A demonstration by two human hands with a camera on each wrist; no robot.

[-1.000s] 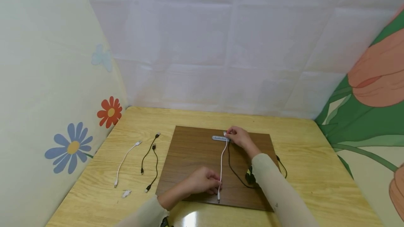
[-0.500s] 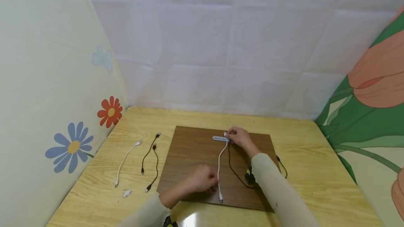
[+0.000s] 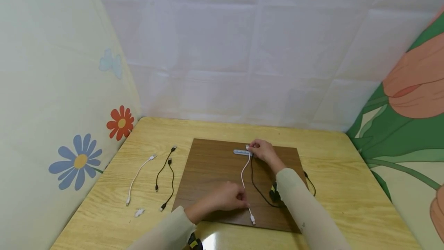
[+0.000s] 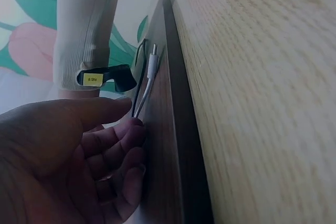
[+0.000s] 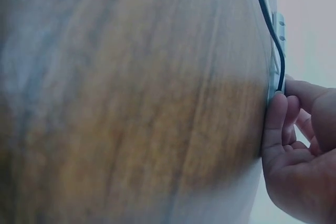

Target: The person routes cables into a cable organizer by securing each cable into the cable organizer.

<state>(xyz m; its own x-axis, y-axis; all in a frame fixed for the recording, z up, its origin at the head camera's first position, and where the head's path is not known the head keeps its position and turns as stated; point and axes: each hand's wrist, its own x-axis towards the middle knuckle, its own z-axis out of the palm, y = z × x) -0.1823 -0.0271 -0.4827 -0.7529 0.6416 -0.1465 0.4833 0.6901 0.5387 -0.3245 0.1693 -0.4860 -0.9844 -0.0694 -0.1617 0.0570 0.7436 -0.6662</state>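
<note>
On a brown wooden board (image 3: 204,165) lies a white USB cable (image 3: 242,174), running from the far edge toward the near one. My right hand (image 3: 262,150) pinches its far plug beside a narrow grey USB hub (image 3: 241,152); the fingers cover the hub's right end. A black cord (image 3: 254,184) leads from there down the board; in the right wrist view this black cord (image 5: 270,24) passes by the fingertips. My left hand (image 3: 229,196) holds the cable's lower stretch between thumb and curled fingers. Its small white plug (image 4: 152,65) sticks out beyond them.
Left of the board, on the wooden table (image 3: 104,219), lie another white cable (image 3: 136,176), two short black cables (image 3: 161,171) and a small white piece (image 3: 139,212). The black cord's far part (image 3: 310,182) shows past the board's right edge. Cloth walls stand around the table.
My left hand has shifted slightly right, and the white cable's lower end has swung right with it. The right hand stays at the hub.
</note>
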